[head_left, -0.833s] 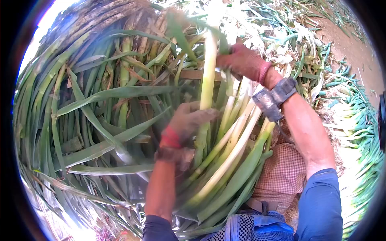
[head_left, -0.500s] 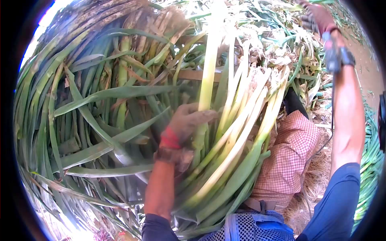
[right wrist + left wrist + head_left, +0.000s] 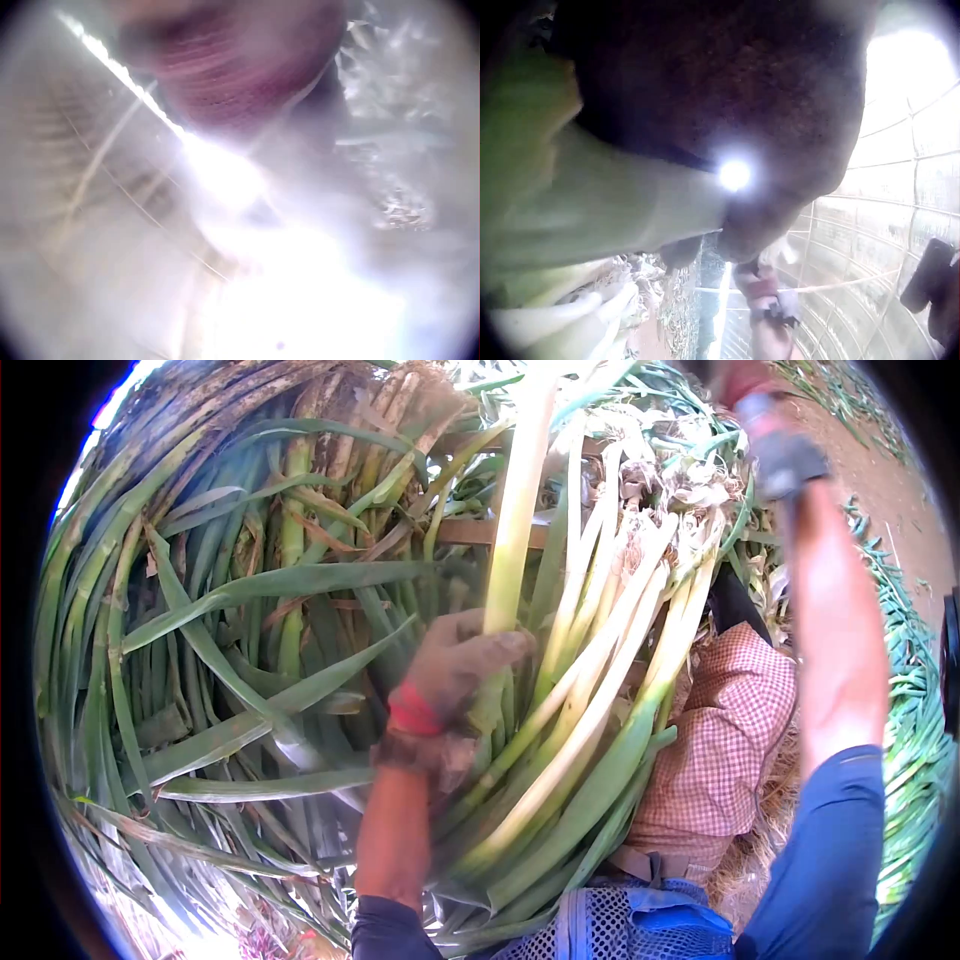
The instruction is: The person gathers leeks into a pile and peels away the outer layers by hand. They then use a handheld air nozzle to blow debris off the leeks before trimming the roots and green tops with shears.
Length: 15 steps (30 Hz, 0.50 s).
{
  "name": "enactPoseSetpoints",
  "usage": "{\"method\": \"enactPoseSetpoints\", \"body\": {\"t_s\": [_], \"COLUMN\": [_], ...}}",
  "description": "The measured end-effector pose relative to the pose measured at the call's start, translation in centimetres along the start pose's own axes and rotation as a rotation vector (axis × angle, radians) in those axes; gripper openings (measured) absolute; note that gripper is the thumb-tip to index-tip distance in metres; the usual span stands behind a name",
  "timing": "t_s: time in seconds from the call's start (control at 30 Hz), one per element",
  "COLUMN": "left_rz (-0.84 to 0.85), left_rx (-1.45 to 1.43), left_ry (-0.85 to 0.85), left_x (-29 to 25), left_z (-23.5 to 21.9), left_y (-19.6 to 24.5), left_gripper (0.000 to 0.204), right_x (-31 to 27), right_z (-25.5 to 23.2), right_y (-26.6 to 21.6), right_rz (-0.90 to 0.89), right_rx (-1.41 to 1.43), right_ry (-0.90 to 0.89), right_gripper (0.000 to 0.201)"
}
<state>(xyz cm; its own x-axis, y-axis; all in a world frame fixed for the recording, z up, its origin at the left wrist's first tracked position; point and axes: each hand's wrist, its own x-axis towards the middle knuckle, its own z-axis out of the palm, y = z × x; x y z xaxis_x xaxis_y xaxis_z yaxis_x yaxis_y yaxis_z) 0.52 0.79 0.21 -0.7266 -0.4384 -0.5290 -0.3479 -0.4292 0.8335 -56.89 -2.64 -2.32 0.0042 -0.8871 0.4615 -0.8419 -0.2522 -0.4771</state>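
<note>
In a soiled glove with a red cuff, the left hand point(image 3: 465, 660) grips a thick leek stalk point(image 3: 518, 540), pale above and green below. The left wrist view shows that dark glove point(image 3: 727, 97) close up, wrapped over the stalk point(image 3: 645, 206). Far from the stalk, at the top right, is the blurred right hand point(image 3: 735, 382), partly cut off by the frame edge. Only its reddish glove point(image 3: 240, 67) shows in the right wrist view; its fingers are hidden. Several pale leeks point(image 3: 590, 700) lean beside the left hand.
A large heap of green leeks point(image 3: 220, 630) fills the left side. Dry leaves point(image 3: 680, 460) lie behind the pale stalks. Checked cloth point(image 3: 715, 740) covers a leg at the right, with green leaves point(image 3: 915, 760) along the far right and bare soil point(image 3: 905, 530) above.
My right hand left the upper stalk for the far upper right, then came slightly back left and up. The left hand keeps its grip, having shifted slightly left.
</note>
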Motion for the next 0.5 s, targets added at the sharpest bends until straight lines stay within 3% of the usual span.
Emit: {"method": "enactPoseSetpoints", "body": {"t_s": [0.03, 0.07, 0.13, 0.17, 0.23, 0.27, 0.33, 0.37, 0.4, 0.43, 0.47, 0.5], "left_rz": [-0.012, -0.009, 0.019, 0.050, -0.010, -0.069, -0.105, -0.006, 0.091, 0.076, 0.097, 0.082], "left_rx": [-0.065, -0.069, 0.148, 0.106, 0.104, 0.104, 0.157, 0.243, 0.329, 0.248, 0.273, 0.356], "left_ry": [0.031, 0.028, -0.072, -0.045, 0.012, 0.079, 0.087, 0.078, 0.064, 0.080, 0.063, 0.067], "left_x": [0.2, 0.7, 2.3, 3.1, 5.3, 6.5, 8.6, 9.8, 10.4, 9.3, 9.4, 9.3], "left_z": [-0.1, 0.4, 2.7, 3.7, 3.2, 2.8, 1.7, 1.1, 1.0, 2.2, 2.6, 3.2], "left_y": [-0.1, 0.0, -0.2, -0.4, -2.1, -3.3, -5.8, -7.3, -8.2, -6.4, -5.6, -4.4], "left_gripper": [0.041, 0.041, 0.041, 0.040, 0.039, 0.038, 0.043, 0.046, 0.049, 0.053, 0.055, 0.057], "right_x": [-2.0, -3.5, -7.1, -8.8, -11.8, -14.1, -15.1, -17.1, -19.5, -21.7, -21.7, -25.3], "right_z": [-6.3, -11.4, -17.5, -18.3, -15.6, -12.9, -5.5, -1.7, 0.4, 2.9, 4.2, 6.8], "right_y": [-1.5, -1.3, -1.1, -1.4, -1.2, 1.5, -11.3, -15.6, -16.3, -18.8, -23.7, -22.9], "right_rz": [0.379, 0.551, 0.678, 0.695, 0.626, 0.400, 0.904, 0.825, 0.945, 1.216, 1.340, 1.337], "right_rx": [0.092, 0.127, 0.138, 0.154, 0.244, 0.360, 0.211, 0.144, 0.114, 0.485, 0.403, 0.257], "right_ry": [0.100, 0.185, 0.271, 0.267, 0.160, 0.058, 0.019, 0.097, -0.083, 0.006, -0.022, -0.052], "right_gripper": [0.029, 0.030, 0.031, 0.032, 0.034, 0.035, 0.034, 0.032, 0.038, 0.045, 0.060, 0.073]}}
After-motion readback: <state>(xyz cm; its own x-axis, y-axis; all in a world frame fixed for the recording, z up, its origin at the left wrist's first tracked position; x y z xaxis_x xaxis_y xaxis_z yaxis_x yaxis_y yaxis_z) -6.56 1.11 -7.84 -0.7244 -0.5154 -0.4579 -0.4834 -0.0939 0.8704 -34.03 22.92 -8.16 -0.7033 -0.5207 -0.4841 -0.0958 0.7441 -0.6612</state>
